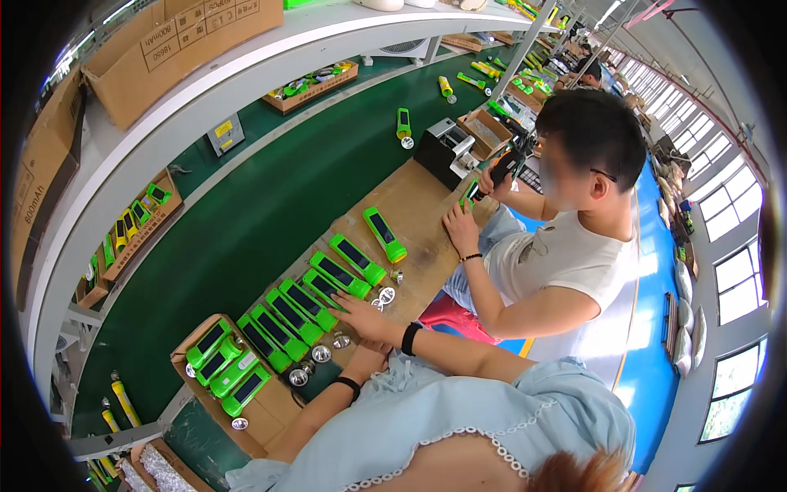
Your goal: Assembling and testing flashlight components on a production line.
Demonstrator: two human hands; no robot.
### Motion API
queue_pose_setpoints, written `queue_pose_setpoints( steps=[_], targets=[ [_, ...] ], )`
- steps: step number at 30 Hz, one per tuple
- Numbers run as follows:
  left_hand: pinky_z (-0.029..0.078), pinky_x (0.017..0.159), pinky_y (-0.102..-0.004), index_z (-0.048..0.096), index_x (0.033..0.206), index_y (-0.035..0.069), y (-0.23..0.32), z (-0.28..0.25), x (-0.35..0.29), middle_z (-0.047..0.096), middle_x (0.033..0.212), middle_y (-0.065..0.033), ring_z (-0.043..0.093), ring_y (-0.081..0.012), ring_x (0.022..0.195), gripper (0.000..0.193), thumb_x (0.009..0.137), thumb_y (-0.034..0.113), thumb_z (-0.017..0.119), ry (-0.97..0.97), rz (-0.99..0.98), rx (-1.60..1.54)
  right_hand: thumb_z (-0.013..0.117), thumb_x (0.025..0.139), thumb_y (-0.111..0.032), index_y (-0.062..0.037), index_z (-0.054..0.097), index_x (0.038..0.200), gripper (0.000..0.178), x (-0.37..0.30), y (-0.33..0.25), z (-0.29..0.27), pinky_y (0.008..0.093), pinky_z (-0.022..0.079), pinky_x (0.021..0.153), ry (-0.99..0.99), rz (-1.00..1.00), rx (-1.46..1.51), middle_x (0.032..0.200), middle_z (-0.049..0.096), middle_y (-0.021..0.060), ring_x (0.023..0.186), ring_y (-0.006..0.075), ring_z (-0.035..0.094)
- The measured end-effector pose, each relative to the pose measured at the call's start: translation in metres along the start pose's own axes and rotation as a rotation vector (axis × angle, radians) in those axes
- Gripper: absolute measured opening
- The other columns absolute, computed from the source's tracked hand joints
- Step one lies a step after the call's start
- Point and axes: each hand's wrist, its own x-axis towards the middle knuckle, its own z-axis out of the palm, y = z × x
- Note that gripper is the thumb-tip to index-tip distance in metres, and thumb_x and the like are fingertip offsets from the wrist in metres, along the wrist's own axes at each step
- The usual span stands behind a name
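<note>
Green flashlights with dark solar panels lie side by side in a slanting row on a brown board (422, 197). Silver reflector heads (320, 353) rest by their near ends. My right hand (359, 316) reaches over the row, fingers stretched out, at the near end of one flashlight (322, 287). My left hand (370, 359) is beside it, close to the reflectors; its fingers are mostly hidden, so its grip is unclear. At the left, a cardboard box (275, 410) holds several more green flashlights (234, 375).
A co-worker (557, 254) sits at the right, a black power screwdriver (502, 170) held over a green flashlight (469, 193). A black-and-silver device (449, 152) stands beyond. A white shelf (205, 78) with cartons (180, 49) curves above the green bench (246, 221); parts boxes (147, 230) line its far side.
</note>
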Motion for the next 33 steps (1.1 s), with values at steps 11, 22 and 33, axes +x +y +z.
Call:
queue_pose_setpoints(
  steps=[11, 22, 33],
  targets=[
    [0.033, 0.098, -0.0463, 0.054, 0.115, 0.009, 0.002, 0.003, -0.008, 0.047, 0.121, -0.0184, 0.044, -0.0370, 0.113, 0.041, 0.075, 0.020, 0.055, -0.013, -0.003, -0.023, 0.046, 0.082, -0.010, -0.0065, 0.051, 0.118, 0.037, 0.010, 0.005, 0.018, 0.0383, 0.030, 0.106, 0.067, -0.032, 0.000, 0.137, 0.037, 0.0159, 0.127, 0.0315, 0.035],
    [0.040, 0.089, -0.0472, 0.057, 0.109, 0.006, 0.017, -0.022, 0.011, 0.056, 0.108, -0.0205, 0.052, -0.0377, 0.101, 0.042, 0.070, 0.020, 0.056, -0.146, -0.131, 0.021, 0.061, 0.068, -0.005, -0.0015, 0.051, 0.113, 0.046, -0.033, -0.015, -0.011, 0.0404, 0.032, 0.104, 0.187, -0.029, 0.128, 0.130, 0.041, 0.0194, 0.125, 0.0337, 0.036],
    [0.040, 0.072, -0.0426, 0.052, 0.082, 0.006, 0.022, -0.026, 0.011, 0.050, 0.083, -0.0141, 0.049, -0.0325, 0.081, 0.020, 0.064, 0.015, 0.057, -0.034, -0.045, 0.029, 0.055, 0.072, -0.008, -0.0056, 0.058, 0.097, 0.025, -0.157, 0.008, -0.018, 0.0396, 0.044, 0.085, 0.096, 0.322, 0.322, 0.108, 0.056, 0.0141, 0.101, 0.0313, 0.052]
  ],
)
